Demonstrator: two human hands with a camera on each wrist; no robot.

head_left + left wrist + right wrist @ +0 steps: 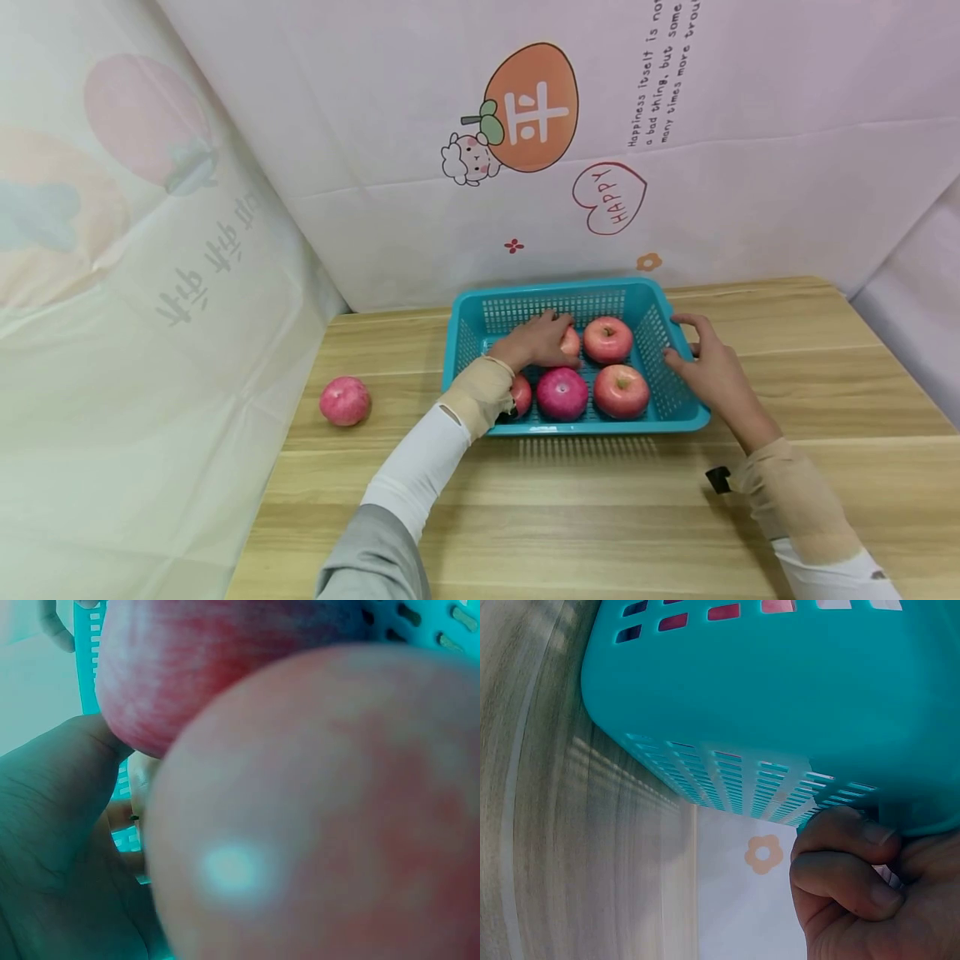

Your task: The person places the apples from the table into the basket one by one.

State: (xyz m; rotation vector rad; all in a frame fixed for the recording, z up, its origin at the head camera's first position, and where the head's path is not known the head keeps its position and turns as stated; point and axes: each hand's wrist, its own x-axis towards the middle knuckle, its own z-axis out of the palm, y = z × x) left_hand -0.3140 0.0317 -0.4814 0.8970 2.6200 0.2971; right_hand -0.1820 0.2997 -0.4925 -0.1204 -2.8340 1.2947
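A turquoise plastic basket (592, 428) with perforated walls holds several round fruits. My left hand (536, 340) reaches into it, thumb and fingers curled round a pale red apple (571, 342) that they partly hide. In front of that hand lies a magenta round fruit (562, 393); a red apple (521, 395) sits under the wrist and fills much of the left wrist view. Two more apples, one at the back (608, 340) and one at the front (621, 392), lie to the right. My right hand (712, 362) grips the basket's right rim, other fingers curled below it in the right wrist view.
A pink-red round fruit (345, 402) lies alone on the wooden table (570, 525), left of the basket. Close behind the basket hangs a white printed cloth (405, 250), and another cloth (225, 350) borders the table's left side.
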